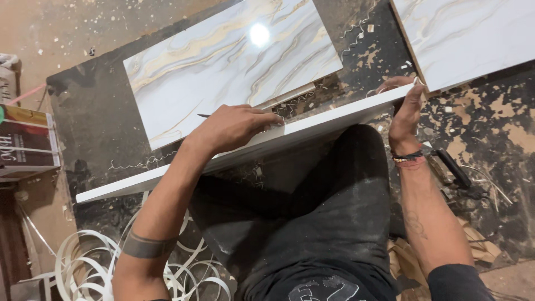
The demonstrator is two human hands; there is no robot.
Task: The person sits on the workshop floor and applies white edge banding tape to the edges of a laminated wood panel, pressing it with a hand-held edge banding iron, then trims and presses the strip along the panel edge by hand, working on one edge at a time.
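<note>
Two hands worked a white board edge over a dark, scuffed surface.

The board ran as a long, flat white strip from lower left to upper right of the frame, standing on edge across the person's lap. The left hand, at centre, was closed on a thin dark blade whose tip poked out leftward, and pressed against the board's top edge. The right hand, at right, gripped the board's far end, fingers curled over it. Behind, at upper centre, lay a glossy marble-patterned panel with gold and grey veins; a second such panel sat at upper right. White curled trimmings piled at lower left. The surface was black, chipped and dusty.
</note>
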